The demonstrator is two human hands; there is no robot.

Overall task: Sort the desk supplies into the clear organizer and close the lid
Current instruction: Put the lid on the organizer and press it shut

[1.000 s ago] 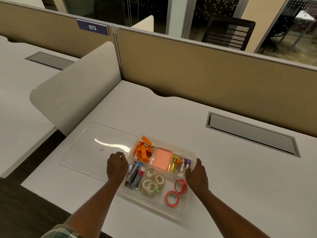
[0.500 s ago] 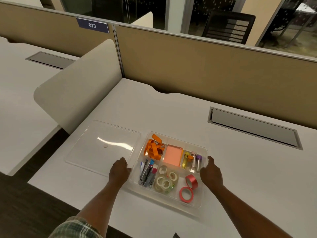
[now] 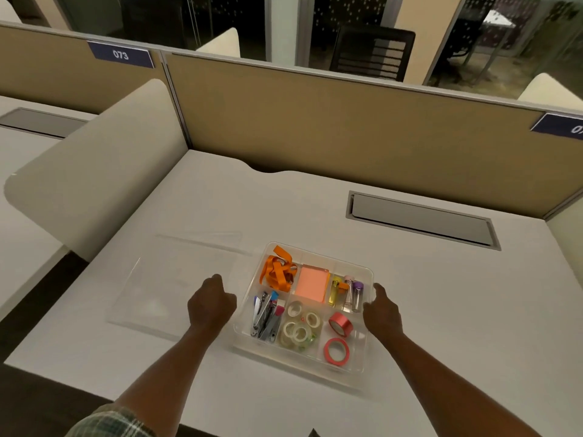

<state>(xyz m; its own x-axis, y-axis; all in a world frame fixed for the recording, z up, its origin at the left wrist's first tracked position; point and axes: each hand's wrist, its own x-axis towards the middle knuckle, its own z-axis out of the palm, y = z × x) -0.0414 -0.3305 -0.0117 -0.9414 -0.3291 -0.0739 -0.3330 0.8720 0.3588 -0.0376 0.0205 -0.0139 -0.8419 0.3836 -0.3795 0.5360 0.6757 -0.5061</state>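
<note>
The clear organizer (image 3: 319,252) sits open on the white desk, near its front edge. Its compartments hold an orange lanyard (image 3: 279,272), peach sticky notes (image 3: 312,283), small bottles and a yellow lighter (image 3: 347,293), metal clippers (image 3: 265,318), clear tape rolls (image 3: 298,329) and two red tape rolls (image 3: 337,339). The clear lid (image 3: 170,279) lies just left of it. My left hand (image 3: 211,305) grips the lid's right edge with curled fingers, and that side looks slightly raised. My right hand (image 3: 381,310) holds the organizer's right wall.
A tan partition (image 3: 347,130) closes off the back of the desk, and a cream side divider (image 3: 94,184) stands at the left. A grey cable hatch (image 3: 419,220) is set into the desk at the back right. The desk's front edge runs just below the organizer.
My left hand has left the organizer's left wall and taken hold of the lid's right edge. The right hand stays on the organizer's right wall.
</note>
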